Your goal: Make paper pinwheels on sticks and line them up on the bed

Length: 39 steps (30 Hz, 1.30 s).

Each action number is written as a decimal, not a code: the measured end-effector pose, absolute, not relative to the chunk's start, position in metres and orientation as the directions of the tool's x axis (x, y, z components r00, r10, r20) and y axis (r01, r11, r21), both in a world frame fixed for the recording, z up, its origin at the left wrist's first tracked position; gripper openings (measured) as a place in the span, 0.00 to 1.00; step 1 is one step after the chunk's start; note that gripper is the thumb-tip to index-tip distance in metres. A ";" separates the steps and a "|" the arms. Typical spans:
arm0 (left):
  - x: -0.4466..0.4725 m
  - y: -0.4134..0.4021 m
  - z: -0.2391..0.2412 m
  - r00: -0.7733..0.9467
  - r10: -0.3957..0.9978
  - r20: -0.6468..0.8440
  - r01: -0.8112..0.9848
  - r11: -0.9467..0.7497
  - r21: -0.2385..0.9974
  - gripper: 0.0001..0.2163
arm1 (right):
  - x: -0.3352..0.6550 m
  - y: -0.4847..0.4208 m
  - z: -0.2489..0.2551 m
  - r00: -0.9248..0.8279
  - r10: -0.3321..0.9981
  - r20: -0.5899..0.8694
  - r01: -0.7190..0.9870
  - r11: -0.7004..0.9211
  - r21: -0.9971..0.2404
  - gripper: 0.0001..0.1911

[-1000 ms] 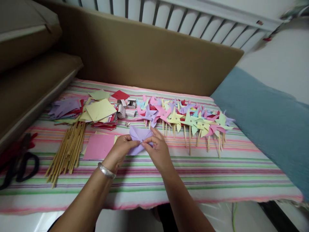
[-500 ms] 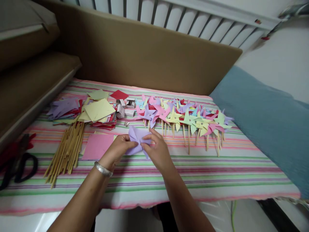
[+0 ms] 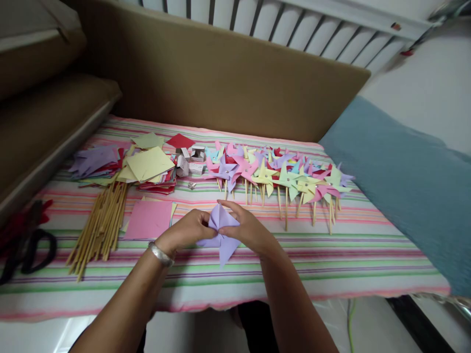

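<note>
Both hands pinch a lilac paper pinwheel head [image 3: 222, 236] above the striped tablecloth [image 3: 331, 255]. My left hand [image 3: 187, 231], with a silver bangle on the wrist, grips its left side with closed fingers. My right hand [image 3: 248, 228] holds its right side, thumb and fingers pressed at the centre. Its folded points stick up and down between the hands. A pink paper square [image 3: 148, 219] lies just left of my left hand.
A row of finished pinwheels on sticks [image 3: 279, 179] lies behind the hands. Bamboo sticks [image 3: 101, 223], stacked coloured paper [image 3: 147, 166] and small white boxes [image 3: 191, 162] are at the left. Black-handled scissors [image 3: 22, 247] lie far left. A blue cushion [image 3: 405, 186] borders the right.
Both hands have pulled the lilac paper nearer to me and a little lower, and its corners are now folded into a pinwheel shape.
</note>
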<state>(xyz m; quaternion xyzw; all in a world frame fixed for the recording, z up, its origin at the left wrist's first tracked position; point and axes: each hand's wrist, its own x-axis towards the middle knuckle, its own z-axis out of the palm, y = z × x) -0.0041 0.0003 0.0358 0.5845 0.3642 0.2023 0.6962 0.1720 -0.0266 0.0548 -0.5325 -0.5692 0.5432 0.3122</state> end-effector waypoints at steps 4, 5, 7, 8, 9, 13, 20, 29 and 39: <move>-0.001 0.001 0.032 0.652 0.705 -0.279 0.164 0.228 0.960 0.05 | 0.173 -0.026 0.053 -0.249 0.944 -0.216 0.267 -0.147 -0.952 0.35; -0.001 0.001 0.032 0.649 0.708 -0.279 0.165 0.226 0.960 0.04 | 0.173 -0.026 0.053 -0.248 0.943 -0.220 0.260 -0.154 -0.953 0.35; 0.000 0.001 0.032 0.639 0.719 -0.274 0.155 0.228 0.961 0.02 | 0.172 -0.024 0.053 -0.239 0.940 -0.243 0.245 -0.184 -0.952 0.36; 0.000 0.002 0.032 0.627 0.729 -0.272 0.141 0.238 0.961 0.02 | 0.173 -0.024 0.053 -0.226 0.940 -0.255 0.233 -0.202 -0.951 0.37; -0.001 0.002 0.034 0.605 0.748 -0.274 0.119 0.255 0.960 0.02 | 0.173 -0.023 0.052 -0.202 0.943 -0.265 0.217 -0.221 -0.951 0.37; -0.002 0.003 0.044 0.433 0.852 -0.295 -0.028 0.340 0.940 0.10 | 0.176 -0.017 0.047 0.018 0.968 -0.249 0.146 -0.249 -0.957 0.39; 0.018 -0.011 0.041 0.405 0.856 -0.320 -0.354 0.470 0.809 0.11 | 0.168 -0.012 0.038 0.244 0.968 -0.061 -0.026 -0.056 -0.998 0.36; 0.027 -0.011 0.037 0.276 0.896 -0.347 -0.547 0.444 0.710 0.07 | 0.141 -0.018 0.039 0.342 0.938 -0.065 -0.086 -0.037 -0.996 0.33; 0.008 0.002 0.037 0.146 0.904 -0.402 -0.513 0.417 0.750 0.09 | 0.137 -0.021 0.037 0.228 0.972 -0.049 -0.053 -0.038 -0.998 0.30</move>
